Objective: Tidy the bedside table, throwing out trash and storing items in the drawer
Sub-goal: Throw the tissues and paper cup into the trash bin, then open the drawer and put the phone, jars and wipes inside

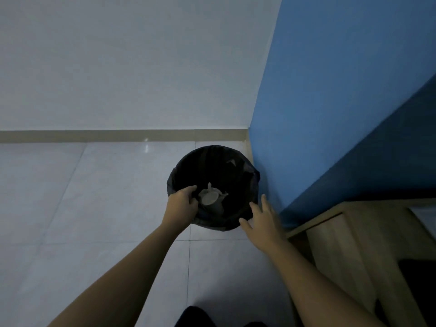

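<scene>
Two hands at the bin [212, 161] in the far corner of the floor [94, 197]: your left hand [182, 204] curls its fingers over the rim, your right hand [262, 218] has its fingers spread apart alongside, and there's trash [208, 198] inside.

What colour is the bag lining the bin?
Black; the liner shows best in the head view.

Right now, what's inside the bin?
A pale cup and crumpled paper lie in the black-lined bin. The left hand grips its rim; anything under the cup is hidden.
</scene>
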